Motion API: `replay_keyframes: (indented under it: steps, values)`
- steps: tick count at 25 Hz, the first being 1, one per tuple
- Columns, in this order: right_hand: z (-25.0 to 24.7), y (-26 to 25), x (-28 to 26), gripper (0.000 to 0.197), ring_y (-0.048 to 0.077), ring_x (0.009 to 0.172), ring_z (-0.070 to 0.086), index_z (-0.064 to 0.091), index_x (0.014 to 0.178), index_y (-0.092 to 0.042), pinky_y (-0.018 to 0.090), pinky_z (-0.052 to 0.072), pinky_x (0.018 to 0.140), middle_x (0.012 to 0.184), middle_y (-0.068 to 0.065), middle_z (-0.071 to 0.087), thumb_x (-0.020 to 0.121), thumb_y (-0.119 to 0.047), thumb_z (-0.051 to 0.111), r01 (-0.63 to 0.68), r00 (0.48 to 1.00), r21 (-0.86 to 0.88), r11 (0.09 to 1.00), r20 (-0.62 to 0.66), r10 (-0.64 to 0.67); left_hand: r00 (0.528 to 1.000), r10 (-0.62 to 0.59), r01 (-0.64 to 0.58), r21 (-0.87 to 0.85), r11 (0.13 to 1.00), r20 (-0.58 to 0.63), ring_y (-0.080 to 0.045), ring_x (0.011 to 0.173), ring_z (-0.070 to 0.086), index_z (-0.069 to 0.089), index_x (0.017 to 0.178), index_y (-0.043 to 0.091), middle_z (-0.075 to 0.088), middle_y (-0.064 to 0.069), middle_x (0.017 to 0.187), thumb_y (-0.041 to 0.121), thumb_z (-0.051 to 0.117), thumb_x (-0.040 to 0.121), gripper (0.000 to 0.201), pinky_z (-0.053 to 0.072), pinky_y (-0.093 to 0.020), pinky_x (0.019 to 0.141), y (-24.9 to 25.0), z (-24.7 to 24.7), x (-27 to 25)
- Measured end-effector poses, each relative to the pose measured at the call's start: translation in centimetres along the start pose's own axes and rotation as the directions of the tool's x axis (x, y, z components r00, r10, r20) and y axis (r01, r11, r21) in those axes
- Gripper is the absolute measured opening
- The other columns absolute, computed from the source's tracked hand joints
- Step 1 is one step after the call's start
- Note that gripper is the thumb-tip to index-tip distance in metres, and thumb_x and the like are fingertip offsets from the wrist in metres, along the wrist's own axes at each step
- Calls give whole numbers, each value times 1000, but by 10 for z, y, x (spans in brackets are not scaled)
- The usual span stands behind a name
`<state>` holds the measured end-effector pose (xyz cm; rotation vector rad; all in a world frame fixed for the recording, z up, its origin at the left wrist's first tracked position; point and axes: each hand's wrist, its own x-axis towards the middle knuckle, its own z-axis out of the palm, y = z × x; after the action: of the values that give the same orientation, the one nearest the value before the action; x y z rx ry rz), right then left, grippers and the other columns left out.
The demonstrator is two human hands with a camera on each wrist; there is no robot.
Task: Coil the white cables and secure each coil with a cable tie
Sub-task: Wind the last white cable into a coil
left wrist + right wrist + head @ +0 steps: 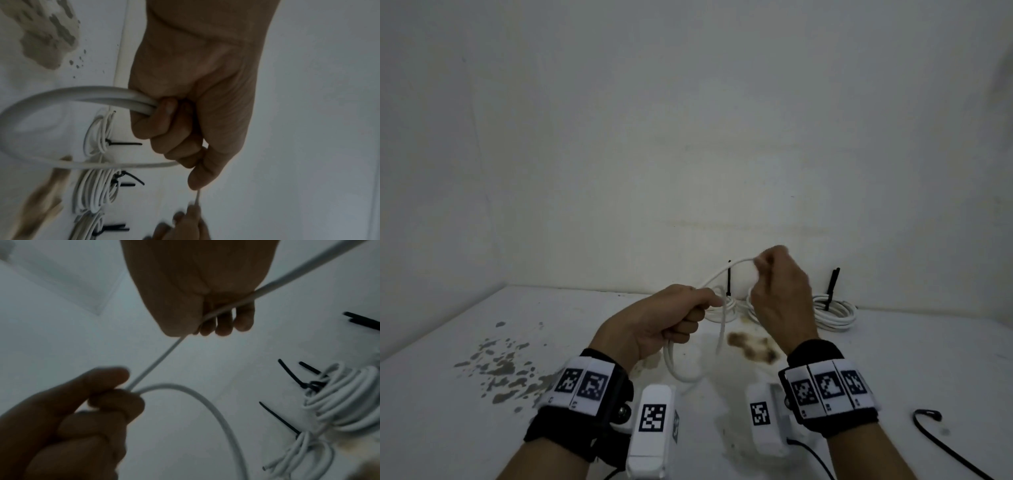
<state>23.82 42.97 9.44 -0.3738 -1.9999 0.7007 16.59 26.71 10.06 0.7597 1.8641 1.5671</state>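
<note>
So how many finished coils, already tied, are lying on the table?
3, in a row by the back wall: the left coil beyond the left hand, the middle coil mostly behind the right hand, the right coil clear of both. Others may be hidden.

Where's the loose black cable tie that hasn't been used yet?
In the head view, the loose black cable tie lies on the white table at the near right, just right of the right hand's wristband, well in front of the tied coils.
</note>
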Motion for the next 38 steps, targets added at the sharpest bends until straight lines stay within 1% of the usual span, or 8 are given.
replay_keyframes:
  steps: [3,13,20,24,27,31,35,38]
  values:
    - [-19,20,17,12,26,75,51,55,103,-6,31,35,68,75,-1,55,102,-14,47,-302,937,166,939,-127,324,998,-4,5,7,1000,-64,-9,45,10,31,57,28,16,7,53,31,60,95,48,9,-22,42,-1,-15,3]
    - [12,35,17,18,21,73,55,61,87,-19,29,38,65,84,5,66,98,-31,53,-348,920,148,926,241,308,996,-19,-38,-600,799,-89,-11,41,2,21,55,27,14,10,40,46,45,99,53,7,-18,38,-13,-42,24]
    - [6,28,15,13,14,74,58,65,101,-22,17,39,60,79,-8,62,98,-22,52,-117,947,-43,992,297,124,1000,1,-18,-626,780,-27,-10,40,2,27,54,26,17,11,40,42,44,99,51,8,-18,36,-12,-48,17]
    - [16,13,8,39,14,93,55,49,129,-22,27,39,80,108,2,60,95,-38,60,24,956,-30,999,294,-15,1000,-6,-6,-567,824,-19,-10,41,1,28,52,26,16,11,40,46,43,99,53,6,-18,38,-9,-44,14]
    - [20,5,9,44,18,91,57,45,131,-35,31,43,81,100,0,58,93,-51,59,-13,978,98,995,207,-8,1000,-21,14,-509,861,-9,-10,42,2,27,54,25,14,11,43,49,44,97,52,6,-20,39,-7,-42,12]
    - [21,4,6,33,18,90,52,50,113,-26,34,43,78,95,-2,55,93,-50,59,174,967,-10,985,190,-168,999,-37,29,-406,913,-12,-9,41,3,25,53,26,13,10,45,51,44,97,53,5,-21,39,-9,-39,12]
    - [24,-2,2,39,16,89,51,51,126,-33,33,42,73,90,-4,50,95,-56,51,301,915,-132,944,318,-247,999,-48,45,-349,936,-2,-7,35,7,26,53,26,12,10,46,52,43,96,53,5,-23,41,-8,-34,13]
    - [19,1,7,31,9,65,48,63,93,-28,26,34,54,65,-10,49,93,-58,55,186,975,-82,979,139,-174,999,-38,44,-337,940,22,-5,35,8,29,55,25,14,11,45,48,45,98,51,6,-22,40,-6,-34,13]
